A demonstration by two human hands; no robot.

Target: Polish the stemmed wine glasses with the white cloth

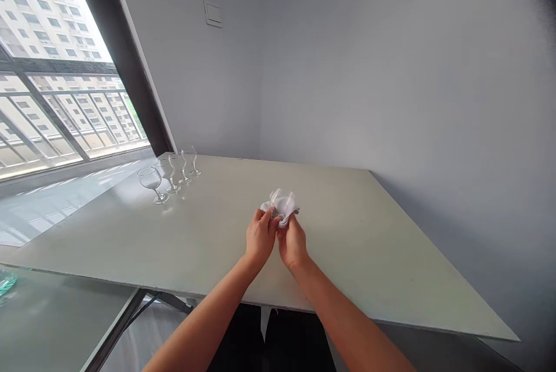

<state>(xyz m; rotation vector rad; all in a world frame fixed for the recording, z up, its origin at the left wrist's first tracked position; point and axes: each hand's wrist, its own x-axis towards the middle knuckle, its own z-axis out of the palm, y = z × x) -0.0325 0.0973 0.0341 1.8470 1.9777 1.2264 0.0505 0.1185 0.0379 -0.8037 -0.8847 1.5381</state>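
In the head view, the person's two hands met just below the centre of the frame, over a pale table (208, 233). Between them was a white cloth (285, 204), bunched up and standing a little above the fingertips. The left hand (260, 237) had its fingers curled closed and pinching the cloth's near left side. The right hand (293, 243) held it from the right, its fingers partly hidden behind the folds; how far they were bent could not be told, nor whether the cloth wrapped anything.

At left of centre, four stemmed glasses (150, 179) stood upright in a slanting row on the table, well apart from the hands. A window (47, 66) filled the upper left, and a switch (213, 13) sat on the grey wall (369, 70) at upper centre-left.
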